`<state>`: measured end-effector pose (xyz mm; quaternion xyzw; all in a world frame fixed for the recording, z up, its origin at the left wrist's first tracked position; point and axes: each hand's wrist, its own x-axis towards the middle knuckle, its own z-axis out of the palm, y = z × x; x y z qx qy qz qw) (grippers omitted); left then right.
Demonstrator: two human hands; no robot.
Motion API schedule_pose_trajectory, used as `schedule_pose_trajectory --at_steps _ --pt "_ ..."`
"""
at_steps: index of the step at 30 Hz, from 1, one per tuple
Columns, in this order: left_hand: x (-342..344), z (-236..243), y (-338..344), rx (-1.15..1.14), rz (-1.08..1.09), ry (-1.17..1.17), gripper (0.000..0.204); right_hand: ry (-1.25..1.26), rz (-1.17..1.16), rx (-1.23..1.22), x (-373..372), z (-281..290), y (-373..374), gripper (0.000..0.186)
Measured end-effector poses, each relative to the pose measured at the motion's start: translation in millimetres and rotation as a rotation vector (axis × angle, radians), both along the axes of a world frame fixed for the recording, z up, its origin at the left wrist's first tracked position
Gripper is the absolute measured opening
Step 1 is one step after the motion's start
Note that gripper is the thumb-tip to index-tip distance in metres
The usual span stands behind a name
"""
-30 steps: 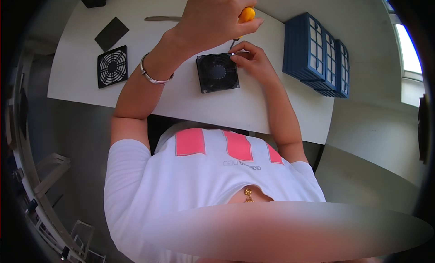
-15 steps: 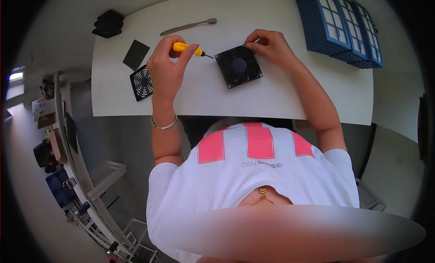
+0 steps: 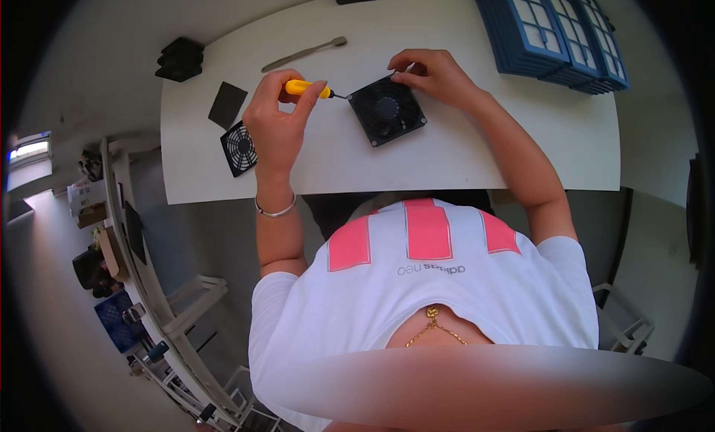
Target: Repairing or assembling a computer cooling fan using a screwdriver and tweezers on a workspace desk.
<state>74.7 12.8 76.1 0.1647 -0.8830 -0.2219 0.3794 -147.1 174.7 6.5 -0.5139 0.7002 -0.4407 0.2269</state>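
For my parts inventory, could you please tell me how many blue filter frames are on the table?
2: one blue filter frame at the table's far right, and a second blue filter frame overlapping just to its right. More may be hidden beneath.

A white desk (image 3: 462, 160) is holding some spare things. A round black grille (image 3: 240, 149) is lying near the desk's left edge. A flat dark square (image 3: 227, 104) is sitting just behind the grille. A grey flat tool (image 3: 304, 54) is lying further back. Blue filter frames (image 3: 547, 33) are leaning together at the desk's far right corner.
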Motion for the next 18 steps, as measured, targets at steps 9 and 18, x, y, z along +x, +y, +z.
schedule_pose_trajectory --at_steps 9,18 --pt "-9.7 8.2 1.8 0.031 -0.032 0.009 0.026 -0.078 -0.027 0.027 -3.1 -3.9 0.0 0.013" --pt "-36.9 21.8 0.6 -0.168 -0.292 -0.076 0.024 0.016 -0.094 0.004 -11.4 0.4 4.7 0.012"
